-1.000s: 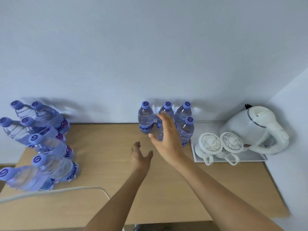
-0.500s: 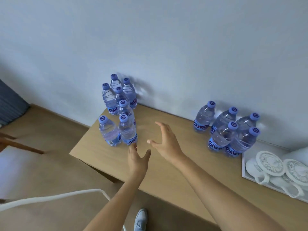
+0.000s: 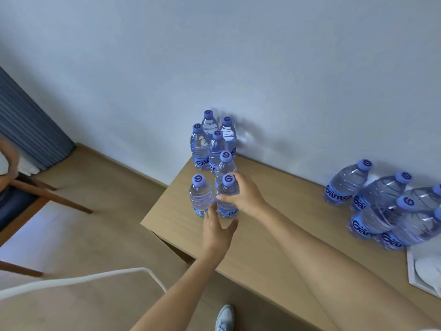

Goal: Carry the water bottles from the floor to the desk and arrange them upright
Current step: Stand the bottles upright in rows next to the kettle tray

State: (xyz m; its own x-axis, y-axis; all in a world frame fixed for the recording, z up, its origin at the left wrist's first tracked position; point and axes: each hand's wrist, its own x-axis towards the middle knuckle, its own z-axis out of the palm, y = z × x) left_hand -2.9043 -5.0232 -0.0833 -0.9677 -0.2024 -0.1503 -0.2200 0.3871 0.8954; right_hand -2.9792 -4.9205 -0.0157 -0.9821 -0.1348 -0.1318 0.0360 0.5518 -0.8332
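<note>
Several clear water bottles with blue caps stand upright in a cluster (image 3: 214, 144) at the left end of the wooden desk (image 3: 274, 237). My right hand (image 3: 245, 197) grips the front bottle (image 3: 226, 199) of that cluster round its upper body. My left hand (image 3: 218, 231) is open just below it, fingertips close to the base of the front-left bottle (image 3: 201, 197). A second cluster of bottles (image 3: 381, 206) stands at the right of the desk near the wall.
A white tray (image 3: 417, 271) shows at the desk's right edge. The desk's left corner drops to the wooden floor. A wooden-legged chair (image 3: 47, 194) and a blue curtain (image 3: 28, 125) stand on the left. A white rail (image 3: 83, 280) crosses below, near a shoe (image 3: 224, 316).
My view has swung left from the right cluster to the left one. My right hand travelled left across the desk and closed round a front bottle; my left hand followed.
</note>
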